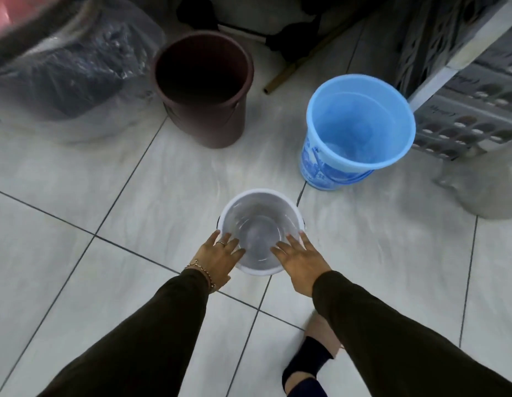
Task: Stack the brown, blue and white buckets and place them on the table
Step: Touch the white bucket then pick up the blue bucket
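Head view: nothing stacked. Left hand (219,260) and right hand (302,260), grip spread wide, over white bucket (259,200) at centre; brown bucket (203,90) and blue bucket (357,124) apart on floor.

My left hand (219,257) and right hand (299,260) lay spread over the near rim of the white bucket (259,224). Beyond my left hand stood the brown bucket (204,90); beyond my right, the blue bucket (355,130), all apart on the tiled floor (105,210).

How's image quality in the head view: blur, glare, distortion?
Head view: motion blur smears the edges, worst on the plastic-wrapped bundle and crate; white bucket and both hands fairly sharp; wide-angle bends the tile lines; soft even light, no harsh glare; brown bucket interior too dark to read.
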Demonstrator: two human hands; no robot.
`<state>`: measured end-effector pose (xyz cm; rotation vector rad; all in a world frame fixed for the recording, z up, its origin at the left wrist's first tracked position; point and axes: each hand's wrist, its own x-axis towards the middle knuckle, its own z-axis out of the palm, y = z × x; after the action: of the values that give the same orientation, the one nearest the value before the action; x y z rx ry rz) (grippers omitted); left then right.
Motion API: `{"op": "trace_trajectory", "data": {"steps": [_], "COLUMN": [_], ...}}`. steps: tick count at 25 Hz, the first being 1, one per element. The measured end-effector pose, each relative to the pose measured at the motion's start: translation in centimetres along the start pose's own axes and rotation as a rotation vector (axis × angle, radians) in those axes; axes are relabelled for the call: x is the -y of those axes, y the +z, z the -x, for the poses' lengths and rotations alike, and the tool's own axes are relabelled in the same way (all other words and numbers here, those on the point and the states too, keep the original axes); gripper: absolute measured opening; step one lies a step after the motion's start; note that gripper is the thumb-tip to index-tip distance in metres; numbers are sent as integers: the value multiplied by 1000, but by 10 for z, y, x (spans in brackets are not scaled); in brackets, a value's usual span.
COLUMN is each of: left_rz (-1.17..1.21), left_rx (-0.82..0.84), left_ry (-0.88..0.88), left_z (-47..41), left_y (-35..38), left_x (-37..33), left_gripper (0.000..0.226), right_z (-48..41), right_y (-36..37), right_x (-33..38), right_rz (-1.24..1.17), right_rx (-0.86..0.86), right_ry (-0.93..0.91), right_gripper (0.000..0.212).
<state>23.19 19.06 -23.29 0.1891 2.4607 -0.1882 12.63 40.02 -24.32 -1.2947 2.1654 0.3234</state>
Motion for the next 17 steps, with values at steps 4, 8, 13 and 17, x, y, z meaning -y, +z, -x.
{"op": "trace_trajectory", "data": {"steps": [4,8,13,17], "left_rz": [164,805,1664,1870], "left_rx": [-99,-181,-140,-286], "left_ry": [-13,-242,-517,-719], "left_z": [3,-43,-172,-226], "left_y": [-72,-142,-221,-224], "left_x": [22,19,-26,-61], "left_gripper": [71,64,74,59], "right_z": [36,50,21,-6], "right_y": [-39,-75,-93,-83], "right_x": [-62,-136,-240,-253], "right_rz": [-522,-1224,-1439,-1537], "right_rx": [-192,-403,-438,-393], "right_ry": [263,848,1054,928], "right_gripper": [66,65,69,86]}}
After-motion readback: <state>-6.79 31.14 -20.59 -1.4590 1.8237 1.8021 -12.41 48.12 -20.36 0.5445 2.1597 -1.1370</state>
